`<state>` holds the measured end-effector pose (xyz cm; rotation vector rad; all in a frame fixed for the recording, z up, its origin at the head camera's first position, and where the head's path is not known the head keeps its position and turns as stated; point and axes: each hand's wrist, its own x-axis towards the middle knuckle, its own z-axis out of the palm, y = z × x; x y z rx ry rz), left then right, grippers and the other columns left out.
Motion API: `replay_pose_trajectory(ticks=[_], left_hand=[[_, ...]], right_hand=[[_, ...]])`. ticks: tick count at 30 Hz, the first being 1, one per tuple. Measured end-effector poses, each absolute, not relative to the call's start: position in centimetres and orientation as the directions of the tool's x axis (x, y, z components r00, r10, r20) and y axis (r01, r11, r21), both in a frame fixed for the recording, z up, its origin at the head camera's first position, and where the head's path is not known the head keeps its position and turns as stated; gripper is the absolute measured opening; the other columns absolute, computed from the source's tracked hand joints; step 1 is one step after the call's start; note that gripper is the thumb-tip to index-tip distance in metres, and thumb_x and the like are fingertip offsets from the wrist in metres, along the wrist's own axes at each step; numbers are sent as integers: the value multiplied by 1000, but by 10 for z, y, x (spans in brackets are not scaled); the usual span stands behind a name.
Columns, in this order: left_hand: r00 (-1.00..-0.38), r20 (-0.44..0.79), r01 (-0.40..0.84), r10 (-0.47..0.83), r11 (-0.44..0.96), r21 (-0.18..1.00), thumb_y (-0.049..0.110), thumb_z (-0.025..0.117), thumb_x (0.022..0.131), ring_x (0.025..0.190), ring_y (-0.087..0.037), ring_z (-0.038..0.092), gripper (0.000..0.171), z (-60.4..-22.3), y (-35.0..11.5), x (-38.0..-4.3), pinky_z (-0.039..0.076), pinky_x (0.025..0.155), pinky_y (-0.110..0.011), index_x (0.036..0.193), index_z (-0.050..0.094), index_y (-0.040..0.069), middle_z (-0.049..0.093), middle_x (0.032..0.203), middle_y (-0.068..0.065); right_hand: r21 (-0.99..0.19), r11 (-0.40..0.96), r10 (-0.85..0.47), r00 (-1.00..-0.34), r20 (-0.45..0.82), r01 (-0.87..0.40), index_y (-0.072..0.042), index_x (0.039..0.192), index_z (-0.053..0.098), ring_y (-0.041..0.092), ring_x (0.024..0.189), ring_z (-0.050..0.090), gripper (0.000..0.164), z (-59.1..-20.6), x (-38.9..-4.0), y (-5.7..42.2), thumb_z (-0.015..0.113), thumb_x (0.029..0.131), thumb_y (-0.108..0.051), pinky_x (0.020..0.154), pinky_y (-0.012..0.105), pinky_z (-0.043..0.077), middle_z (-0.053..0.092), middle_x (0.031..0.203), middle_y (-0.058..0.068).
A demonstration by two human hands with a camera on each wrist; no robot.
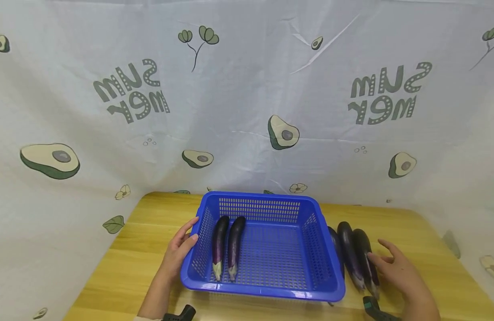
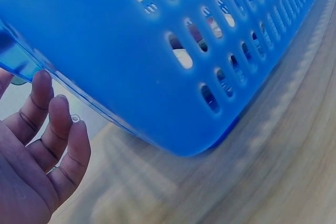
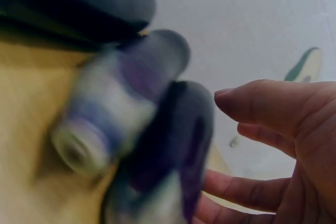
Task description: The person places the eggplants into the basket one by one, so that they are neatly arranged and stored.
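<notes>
A blue plastic basket [image 1: 267,292] with slotted walls stands on the wooden table. Two dark purple eggplants [image 1: 220,243] lie side by side along its left side inside. My left hand [image 1: 176,254] holds the basket's left rim, thumb and fingers at the edge; the left wrist view shows loosely bent fingers [image 2: 73,148] by the rim. Right of the basket lie three more eggplants [image 1: 350,254], the innermost partly hidden by the basket wall. My right hand [image 1: 401,269] is beside the outermost eggplant [image 3: 173,150], its thumb close to it and its fingers spread, gripping nothing.
The yellow wood-grain table [image 1: 122,267] extends to both sides of the basket. Behind it hangs a pale curtain [image 1: 239,111] printed with avocados and reversed lettering. Dark wrist-camera mounts [image 1: 184,313] show at the bottom edge.
</notes>
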<state>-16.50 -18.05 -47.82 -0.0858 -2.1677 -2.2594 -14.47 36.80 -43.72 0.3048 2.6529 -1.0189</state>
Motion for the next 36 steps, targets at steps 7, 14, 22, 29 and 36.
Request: replay_pose_trajectory(ticks=[7, 14, 22, 29, 36], left_hand=[[-998, 42, 41, 42, -37, 998, 18, 51, 102, 108, -37, 70, 53, -478, -181, -165, 65, 79, -46, 155, 43, 17, 56, 139, -31], [-999, 40, 39, 25, -28, 999, 18, 51, 102, 105, -33, 71, 52, -478, -183, -165, 65, 78, -45, 154, 44, 18, 57, 138, -31], [-999, 21, 20, 33, -21, 1000, 21, 50, 103, 108, -32, 70, 52, -477, -180, -164, 64, 82, -45, 154, 43, 19, 55, 140, -30], [-998, 39, 38, 46, -15, 999, 20, 51, 103, 114, -41, 67, 52, -477, -180, -167, 63, 84, -52, 154, 43, 20, 55, 141, -29], [-999, 32, 32, 26, 1, 999, 20, 52, 102, 112, -40, 68, 52, -478, -180, -166, 63, 83, -52, 153, 45, 20, 57, 139, -30]], right_hand=[[-616, 744, 85, -951, -298, 259, 7, 158, 8, 57, 121, 58, 85, -439, -150, 354, 50, 105, -45, 96, 64, 51, 43, 141, 49], [-635, 733, 79, -958, -275, 243, 5, 157, 13, 42, 100, 71, 78, -448, -152, 347, 54, 104, -36, 82, 51, 59, 50, 133, 48], [-633, 741, 84, -967, -242, 223, 9, 157, 10, 51, 104, 68, 77, -447, -153, 351, 55, 103, -25, 81, 53, 59, 48, 130, 52], [-722, 640, 123, -963, -241, 263, 7, 157, -14, 50, 107, 67, 89, -428, -146, 353, 52, 105, -23, 81, 43, 61, 35, 138, 57], [-788, 547, 179, -959, -219, 283, -10, 157, -27, 47, 108, 69, 101, -410, -145, 349, 55, 105, -35, 83, 44, 63, 24, 146, 55]])
